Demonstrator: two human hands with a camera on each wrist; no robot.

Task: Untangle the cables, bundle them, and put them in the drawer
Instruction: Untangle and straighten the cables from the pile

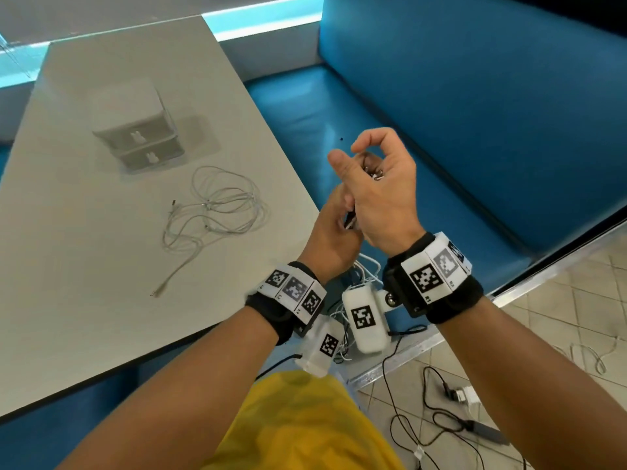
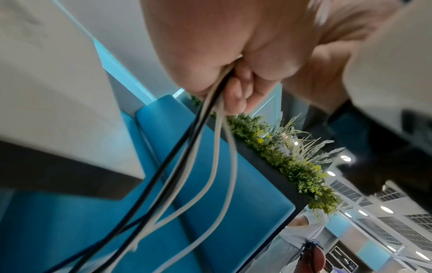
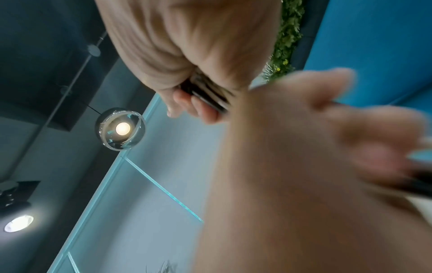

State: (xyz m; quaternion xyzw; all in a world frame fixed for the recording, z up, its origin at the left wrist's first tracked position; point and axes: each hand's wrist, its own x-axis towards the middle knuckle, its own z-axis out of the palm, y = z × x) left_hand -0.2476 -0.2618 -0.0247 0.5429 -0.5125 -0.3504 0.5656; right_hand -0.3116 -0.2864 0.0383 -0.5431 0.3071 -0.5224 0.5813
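Left wrist: black and white cables dangle, left hand gripping.

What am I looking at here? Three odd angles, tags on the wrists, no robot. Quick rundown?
No robot: a person works with bare hands, wearing one camera on the head and one on each wrist. The tagged bands are the wrist camera mounts.

The head view looks down at a grey table. On it stand a small white two-drawer box, both drawers closed, and a loose tangle of white cables.

Both hands are raised beside the table, over a blue bench. The left hand grips a bunch of black and white cables, clearest in the left wrist view. The right hand holds the same bunch higher up, fingers curled round it; the right wrist view is blurred.
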